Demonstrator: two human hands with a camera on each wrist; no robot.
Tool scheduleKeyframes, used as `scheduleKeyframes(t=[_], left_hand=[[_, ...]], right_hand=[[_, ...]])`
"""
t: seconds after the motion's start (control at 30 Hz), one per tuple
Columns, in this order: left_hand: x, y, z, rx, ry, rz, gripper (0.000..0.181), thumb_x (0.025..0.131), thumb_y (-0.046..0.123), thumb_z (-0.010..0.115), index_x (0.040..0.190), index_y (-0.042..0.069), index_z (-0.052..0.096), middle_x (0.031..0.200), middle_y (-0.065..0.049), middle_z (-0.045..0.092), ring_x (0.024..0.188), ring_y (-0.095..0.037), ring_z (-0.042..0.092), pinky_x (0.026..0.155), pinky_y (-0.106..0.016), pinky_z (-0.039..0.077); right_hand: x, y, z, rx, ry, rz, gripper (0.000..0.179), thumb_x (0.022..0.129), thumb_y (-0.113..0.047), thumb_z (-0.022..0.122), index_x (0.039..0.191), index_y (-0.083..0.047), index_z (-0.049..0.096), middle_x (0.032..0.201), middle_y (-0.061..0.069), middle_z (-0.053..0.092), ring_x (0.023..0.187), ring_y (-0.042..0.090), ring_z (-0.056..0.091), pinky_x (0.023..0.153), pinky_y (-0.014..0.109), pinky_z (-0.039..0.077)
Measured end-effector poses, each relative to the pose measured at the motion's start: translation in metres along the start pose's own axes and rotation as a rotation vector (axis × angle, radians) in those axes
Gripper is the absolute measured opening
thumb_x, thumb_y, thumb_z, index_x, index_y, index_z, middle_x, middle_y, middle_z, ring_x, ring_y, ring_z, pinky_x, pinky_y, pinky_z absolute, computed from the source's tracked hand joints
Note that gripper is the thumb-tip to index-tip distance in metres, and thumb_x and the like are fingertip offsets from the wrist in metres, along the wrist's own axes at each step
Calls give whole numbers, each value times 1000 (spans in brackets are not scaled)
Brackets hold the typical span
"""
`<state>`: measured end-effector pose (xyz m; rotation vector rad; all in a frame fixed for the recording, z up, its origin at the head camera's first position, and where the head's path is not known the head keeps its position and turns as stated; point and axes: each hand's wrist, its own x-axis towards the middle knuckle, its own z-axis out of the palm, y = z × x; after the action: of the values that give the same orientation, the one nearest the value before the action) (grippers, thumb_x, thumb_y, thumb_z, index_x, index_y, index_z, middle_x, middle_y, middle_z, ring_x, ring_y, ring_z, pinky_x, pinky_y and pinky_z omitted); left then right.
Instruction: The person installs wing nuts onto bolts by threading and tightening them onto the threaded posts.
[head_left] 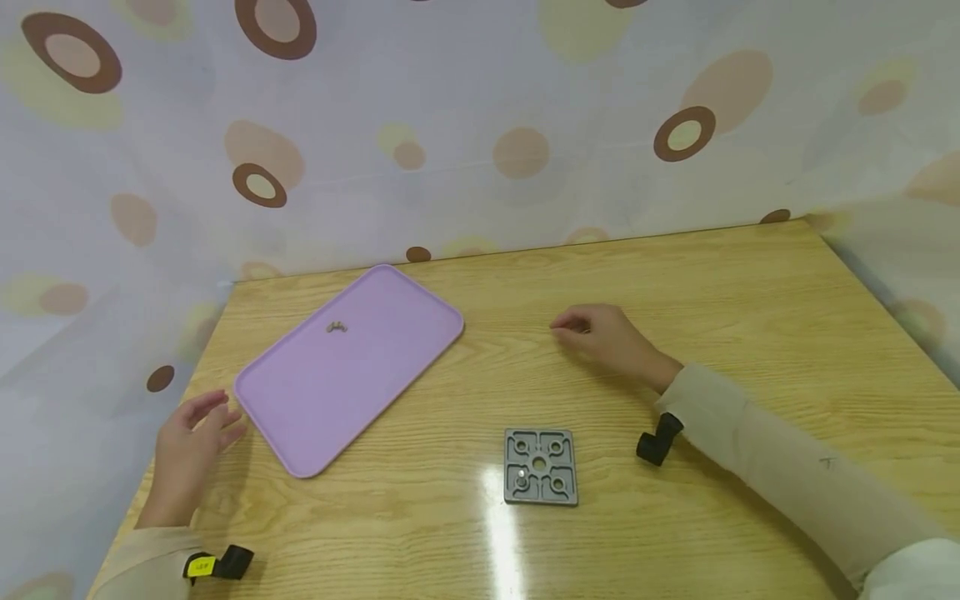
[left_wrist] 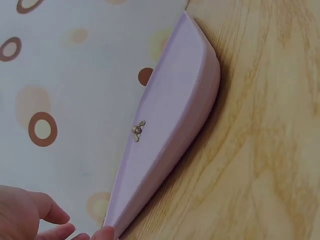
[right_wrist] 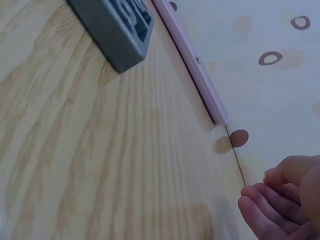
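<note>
A small brass-coloured wing nut (head_left: 337, 327) lies in the pink-purple tray (head_left: 352, 383), towards its far left side. My left hand (head_left: 191, 446) is beside the tray's left corner, fingers spread and bent a little, holding nothing. One fingertip overlaps the tray's end in the left wrist view. Over the table right of the tray is my right hand (head_left: 603, 337), its fingers loosely curled and nothing visible between them. Nearer to me sits a square grey metal plate (head_left: 539, 487) with several round holes. A small bolt-like metal piece (head_left: 522, 478) stands at its near left hole.
The wood-grain table (head_left: 420, 533) carries the tray at left and the plate in the near middle. Pale cloth (head_left: 465, 83) patterned with circles rises behind the table and at both sides. Black wrist cameras (head_left: 660, 439) sit at both sleeves.
</note>
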<state>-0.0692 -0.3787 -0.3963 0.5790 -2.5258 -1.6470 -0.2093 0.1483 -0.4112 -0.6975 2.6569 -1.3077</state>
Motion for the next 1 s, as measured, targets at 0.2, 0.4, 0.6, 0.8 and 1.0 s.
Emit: scheduleKeyframes(t=[0.2, 0.4, 0.6, 0.8, 1.0], left_hand=[[1, 7, 1, -250, 13, -88, 58, 95, 25, 52, 142, -3, 29, 120, -3, 46, 95, -4, 59, 80, -22, 48], [1, 11, 0, -421, -1, -149, 65, 93, 13, 57, 144, -4, 22, 110, -1, 51, 90, -6, 63, 81, -23, 47], [5, 8, -2, -474, -36, -176, 73, 87, 12, 64, 144, -4, 21, 102, 5, 60, 89, -10, 65, 81, -25, 47], [11, 8, 0, -476, -24, -174, 66, 86, 10, 65, 139, -7, 28, 92, 4, 66, 86, -10, 65, 79, -25, 48], [16, 7, -2, -438, -15, -185, 68, 87, 9, 64, 140, -9, 25, 88, 7, 66, 84, -8, 66, 78, -24, 48]], right_hand=[[17, -12, 15, 97, -2, 64, 20, 90, -18, 62, 104, -4, 69, 96, 4, 67, 86, 16, 62, 77, 34, 49], [37, -25, 33, 220, -32, 153, 20, 90, -13, 62, 103, 1, 68, 93, 10, 68, 82, 18, 65, 73, 28, 51], [54, -31, 50, 342, -50, 202, 21, 89, -10, 63, 102, 5, 67, 90, 14, 68, 80, 21, 66, 70, 26, 52], [68, -37, 63, 461, -50, 250, 20, 88, -6, 64, 102, 8, 66, 92, 17, 67, 80, 20, 66, 71, 28, 52], [78, -43, 72, 493, -64, 289, 20, 88, -5, 63, 102, 9, 65, 87, 18, 67, 75, 22, 67, 69, 28, 53]])
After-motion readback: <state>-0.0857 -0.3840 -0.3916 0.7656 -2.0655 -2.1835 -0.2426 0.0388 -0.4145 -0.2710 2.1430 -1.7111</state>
